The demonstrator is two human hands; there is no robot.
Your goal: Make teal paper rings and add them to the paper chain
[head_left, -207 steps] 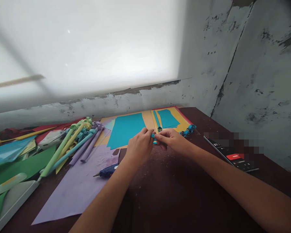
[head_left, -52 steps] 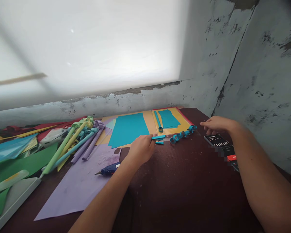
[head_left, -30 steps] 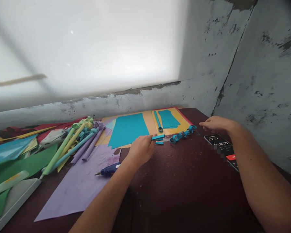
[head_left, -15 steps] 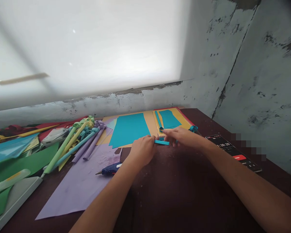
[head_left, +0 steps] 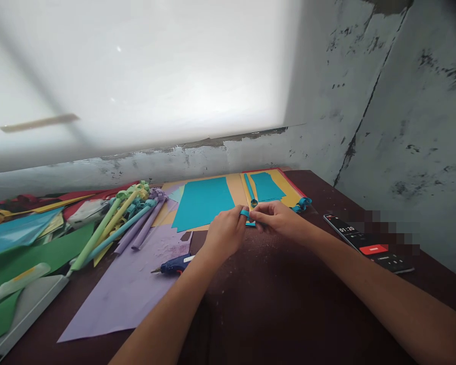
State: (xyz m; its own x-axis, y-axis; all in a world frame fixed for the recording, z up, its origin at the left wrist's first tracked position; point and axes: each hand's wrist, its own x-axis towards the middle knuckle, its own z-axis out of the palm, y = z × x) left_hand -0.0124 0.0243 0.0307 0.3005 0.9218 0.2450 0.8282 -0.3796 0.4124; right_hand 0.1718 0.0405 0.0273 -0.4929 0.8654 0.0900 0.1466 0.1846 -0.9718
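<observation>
A short blue paper strip [head_left: 244, 214] is bent into a curve between my two hands. My left hand [head_left: 227, 229] is closed on one end of it. The thumb and fingers of my right hand [head_left: 275, 219] pinch its other end. Just beyond them lies a rolled blue paper tube [head_left: 250, 187], its open end towards me. Blue sheets [head_left: 203, 203] lie behind my left hand, and smaller blue pieces [head_left: 266, 186] lie behind my right. Curled blue paper [head_left: 303, 204] sits to the right of my right hand.
Left of my left arm, a blue glue gun [head_left: 173, 265] rests on a purple sheet [head_left: 125, 299]. Rolled paper tubes with curled ends [head_left: 99, 234] are heaped farther left, beside green sheets [head_left: 57, 248]. A phone [head_left: 368, 244] lies at the right. The wall [head_left: 414, 152] stands behind.
My right hand has moved left and taken hold of the strip's free end. The strip, straight before, is now curved. My left hand keeps its grip.
</observation>
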